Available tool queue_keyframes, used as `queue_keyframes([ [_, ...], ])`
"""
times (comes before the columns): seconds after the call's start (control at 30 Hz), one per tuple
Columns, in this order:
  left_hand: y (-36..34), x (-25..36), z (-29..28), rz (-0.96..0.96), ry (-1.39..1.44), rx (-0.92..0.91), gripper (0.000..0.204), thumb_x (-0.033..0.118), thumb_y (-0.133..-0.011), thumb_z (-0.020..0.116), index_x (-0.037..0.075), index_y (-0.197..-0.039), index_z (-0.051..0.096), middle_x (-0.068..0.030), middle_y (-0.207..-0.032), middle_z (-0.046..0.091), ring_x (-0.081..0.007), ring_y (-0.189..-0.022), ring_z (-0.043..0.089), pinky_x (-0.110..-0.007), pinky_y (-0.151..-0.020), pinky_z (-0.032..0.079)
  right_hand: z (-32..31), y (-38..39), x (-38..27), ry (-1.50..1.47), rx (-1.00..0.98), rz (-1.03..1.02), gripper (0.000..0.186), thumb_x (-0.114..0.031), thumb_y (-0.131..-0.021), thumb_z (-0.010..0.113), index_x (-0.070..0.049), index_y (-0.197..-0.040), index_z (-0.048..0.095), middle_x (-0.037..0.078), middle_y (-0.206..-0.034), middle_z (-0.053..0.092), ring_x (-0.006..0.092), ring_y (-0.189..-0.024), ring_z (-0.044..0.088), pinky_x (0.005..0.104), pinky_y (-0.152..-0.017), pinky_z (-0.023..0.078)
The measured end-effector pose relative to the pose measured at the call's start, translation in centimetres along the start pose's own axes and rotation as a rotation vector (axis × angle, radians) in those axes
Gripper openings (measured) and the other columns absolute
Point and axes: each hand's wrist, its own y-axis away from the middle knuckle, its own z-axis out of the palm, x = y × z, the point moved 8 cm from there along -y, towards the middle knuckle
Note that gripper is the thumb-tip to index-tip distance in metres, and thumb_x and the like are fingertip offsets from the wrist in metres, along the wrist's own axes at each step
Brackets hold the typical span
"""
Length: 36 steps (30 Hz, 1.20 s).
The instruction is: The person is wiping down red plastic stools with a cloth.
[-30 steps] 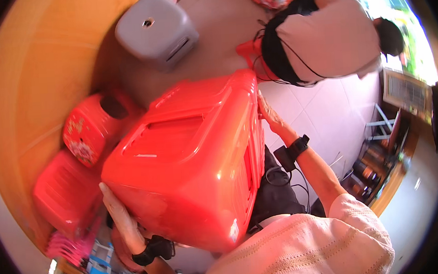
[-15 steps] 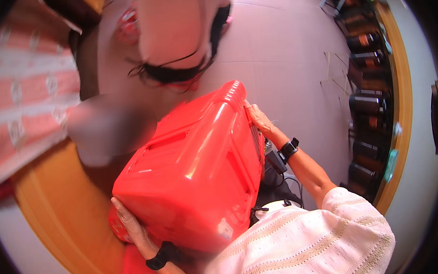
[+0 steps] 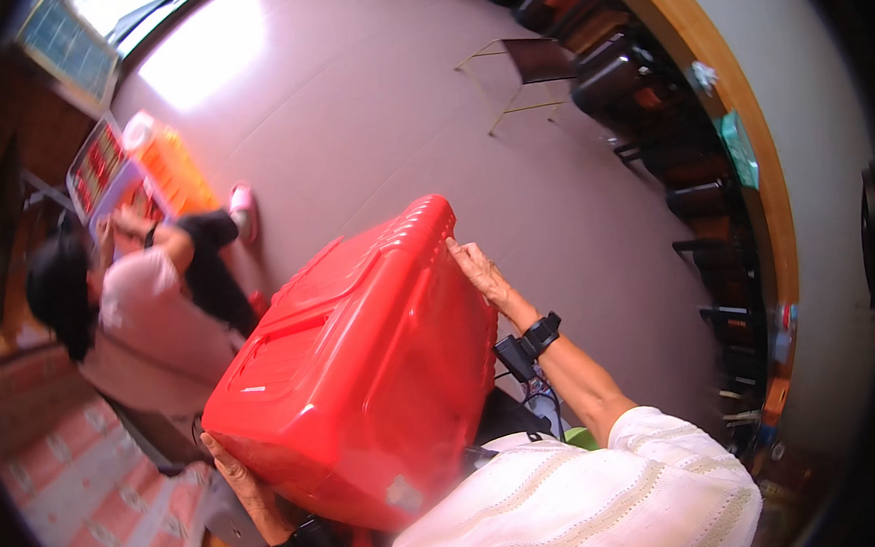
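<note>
A large red plastic bin (image 3: 352, 349) with ridged, moulded sides fills the lower middle, held at a tilt in front of my body. My left hand (image 3: 237, 471) grips its lower left corner, fingers along the side. My right hand (image 3: 477, 271) holds the far right side near the ridged edge, with the fingertips pressed on it. Both wrists wear black straps with small devices. The underside of the bin is hidden.
Another person (image 3: 139, 312) sits at left, hands at a lilac container, beside an orange crate (image 3: 176, 169). Pink patterned cloth (image 3: 91, 505) lies lower left. A brown folding chair (image 3: 535, 62) stands on the floor (image 3: 347, 99). Dark chairs (image 3: 626, 71) line the right wall along a wooden ledge.
My view has swung round with the bin still in both hands. The other person now appears at left instead of ahead, and more floor and wall chairs show ahead.
</note>
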Motion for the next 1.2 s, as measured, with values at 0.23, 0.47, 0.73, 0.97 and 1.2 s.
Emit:
queue_keyframes([
  [0.23,-7.2,8.3,25.7,0.042,-0.134,-0.222,0.081,0.067,-0.089,0.038,0.002,-0.138,0.036,-0.0084,-0.139,0.04,-0.0202,-0.126,0.039,-0.036,-0.107,0.031,-18.7,-11.7,-4.4,-0.113,0.14,0.03,0.075,-0.071,-0.085,0.039,-0.001,-0.107,0.054,0.013,-0.1,0.056,0.0218,-0.099,0.052,0.0347,-0.09,0.04],
  [0.47,-19.7,13.6,48.3,0.017,0.004,-0.288,0.076,0.063,-0.092,0.036,0.001,-0.136,0.039,-0.0108,-0.138,0.042,-0.0216,-0.123,0.042,-0.038,-0.106,0.032,-32.3,-30.2,-12.9,-0.145,0.25,0.018,0.071,-0.066,-0.087,0.042,0.0,-0.109,0.053,0.015,-0.102,0.057,0.0248,-0.1,0.053,0.035,-0.091,0.04],
  [0.73,-31.2,22.4,77.6,-0.034,-0.011,-0.3,0.072,0.058,-0.094,0.036,0.001,-0.138,0.035,-0.0109,-0.141,0.04,-0.0238,-0.126,0.042,-0.038,-0.106,0.033,-51.2,-51.2,-22.0,-0.248,0.241,0.059,0.069,-0.062,-0.088,0.044,0.002,-0.111,0.053,0.015,-0.104,0.058,0.0237,-0.101,0.053,0.0336,-0.091,0.04],
  [0.97,-38.1,26.2,102.2,0.274,-0.396,-0.198,0.068,0.051,-0.098,0.035,-0.003,-0.139,0.033,-0.0163,-0.141,0.039,-0.0252,-0.127,0.041,-0.038,-0.107,0.031,-67.6,-74.3,-32.3,-0.122,0.121,-0.021,0.068,-0.061,-0.089,0.044,0.002,-0.113,0.052,0.018,-0.106,0.058,0.0263,-0.101,0.055,0.0353,-0.089,0.042],
  [1.2,-43.0,33.5,119.7,0.241,-0.235,-0.233,0.067,0.046,-0.099,0.035,0.005,-0.148,0.014,-0.014,-0.148,0.027,-0.0271,-0.132,0.035,-0.04,-0.111,0.026,-77.3,-92.8,-43.8,-0.083,0.137,-0.095,0.073,-0.058,-0.088,0.049,0.008,-0.118,0.051,0.028,-0.118,0.056,0.0368,-0.114,0.053,0.0379,-0.097,0.041],
])
